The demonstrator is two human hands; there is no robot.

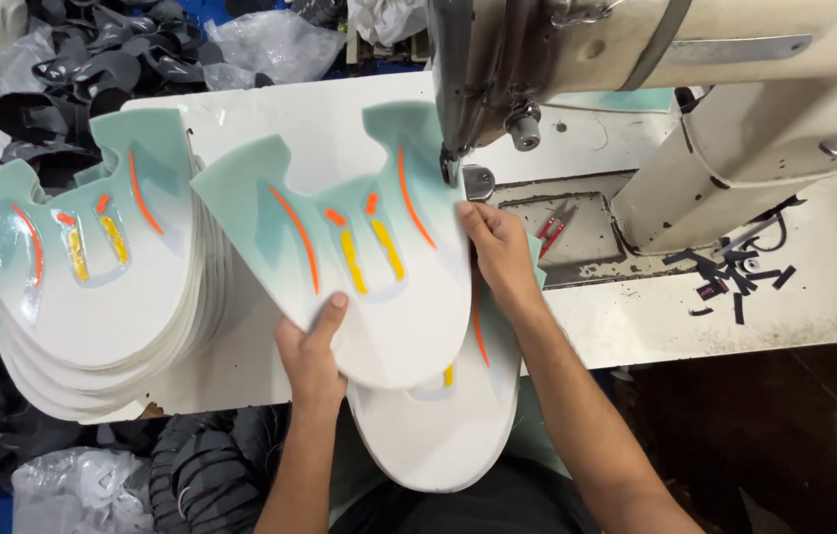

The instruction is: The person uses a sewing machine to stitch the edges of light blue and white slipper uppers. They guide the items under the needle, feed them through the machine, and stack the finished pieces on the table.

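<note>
Mint-green and white shoe upper panel (359, 257) lies on the white surface (636, 316), with its upper right edge at the needle of the sewing machine (656, 89). Left hand (311, 351) pinches the lower edge, thumb on top. Right hand (499, 247) presses flat on the right edge, fingers close together. A second panel (448, 425) lies under it; a stack of panels (82, 267) waits at the left. Positioning seems in hand; the edge needs careful alignment under the needle.
</note>
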